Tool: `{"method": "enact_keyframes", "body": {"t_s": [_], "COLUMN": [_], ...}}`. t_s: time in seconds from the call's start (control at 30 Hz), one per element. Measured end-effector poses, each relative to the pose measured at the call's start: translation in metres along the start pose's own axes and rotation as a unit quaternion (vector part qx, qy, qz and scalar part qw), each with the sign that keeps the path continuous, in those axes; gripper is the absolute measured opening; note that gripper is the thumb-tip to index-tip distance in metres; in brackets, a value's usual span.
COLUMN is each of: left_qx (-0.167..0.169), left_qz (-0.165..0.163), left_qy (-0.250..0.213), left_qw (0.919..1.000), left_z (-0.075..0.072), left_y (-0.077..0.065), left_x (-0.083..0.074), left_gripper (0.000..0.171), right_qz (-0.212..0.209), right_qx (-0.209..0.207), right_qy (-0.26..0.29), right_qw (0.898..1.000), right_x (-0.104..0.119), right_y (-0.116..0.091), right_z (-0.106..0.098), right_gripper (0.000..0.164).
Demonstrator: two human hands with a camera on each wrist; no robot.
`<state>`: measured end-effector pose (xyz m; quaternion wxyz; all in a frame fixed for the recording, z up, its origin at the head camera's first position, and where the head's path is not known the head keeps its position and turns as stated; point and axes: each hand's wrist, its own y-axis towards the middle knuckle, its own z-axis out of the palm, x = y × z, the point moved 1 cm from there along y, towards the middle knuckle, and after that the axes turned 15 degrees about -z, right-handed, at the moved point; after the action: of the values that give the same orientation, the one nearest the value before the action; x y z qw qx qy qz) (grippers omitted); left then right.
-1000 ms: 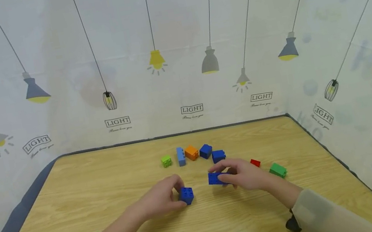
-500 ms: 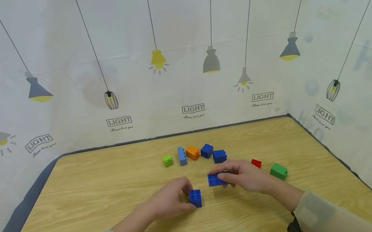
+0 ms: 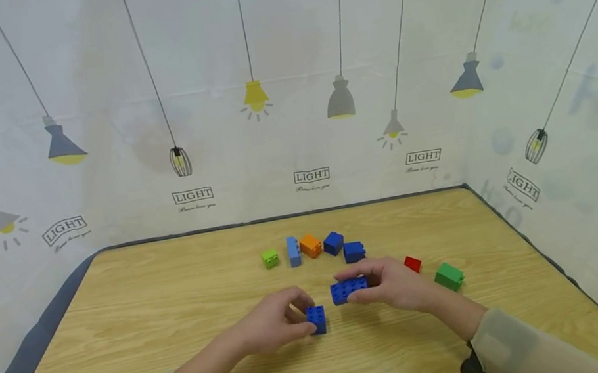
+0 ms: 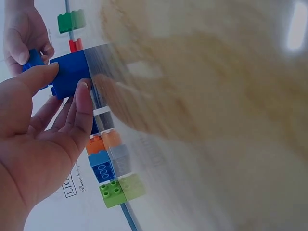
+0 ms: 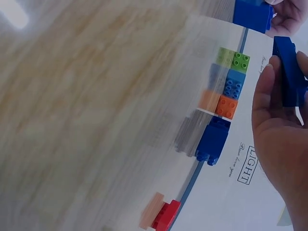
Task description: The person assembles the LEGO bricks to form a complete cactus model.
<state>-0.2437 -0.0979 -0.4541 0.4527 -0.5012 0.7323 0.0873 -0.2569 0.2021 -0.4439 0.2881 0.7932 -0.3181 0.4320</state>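
A blue toy building brick (image 3: 317, 321) stands studs-up near the middle of the table; my left hand (image 3: 272, 322) pinches it between thumb and fingers. In the left wrist view that blue brick (image 4: 72, 74) shows its smooth side, with the thumb on one face. My right hand (image 3: 391, 283) grips a longer blue brick (image 3: 347, 290) just above the table, studs upward. The right wrist view shows this long brick (image 5: 289, 72) held on edge between thumb and fingers. The two held bricks are close but apart, the long one slightly farther from me.
Behind the hands lie a light green brick (image 3: 270, 258), a light blue brick (image 3: 294, 251), an orange brick (image 3: 311, 246) and two blue bricks (image 3: 334, 243). A red brick (image 3: 413, 264) and a green brick (image 3: 449, 277) sit right of my right hand on the wooden table (image 3: 161, 291).
My left hand has moved right with its blue brick, closer to the right hand. The long brick in my right hand has tilted so more of its studs show.
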Motion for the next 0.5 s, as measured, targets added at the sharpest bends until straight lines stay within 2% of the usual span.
{"method": "enact_keyframes", "body": {"t_s": [0.3,0.5], "left_qx": [0.010,0.006], "left_qz": [-0.012,-0.020], "left_qy": [-0.053,-0.078], "left_qw": [0.9985,0.9967], "left_z": [0.006,0.009], "left_y": [0.005,0.006], "left_x": [-0.001,-0.001], "left_gripper": [0.032,0.031], "right_qz": [-0.020,-0.031], "right_qx": [0.020,0.033], "right_qy": [-0.023,-0.015], "right_qw": [0.999,0.999], "right_x": [0.006,0.009], "right_y": [0.009,0.012], "right_z": [0.013,0.021], "right_gripper": [0.040,0.039]}}
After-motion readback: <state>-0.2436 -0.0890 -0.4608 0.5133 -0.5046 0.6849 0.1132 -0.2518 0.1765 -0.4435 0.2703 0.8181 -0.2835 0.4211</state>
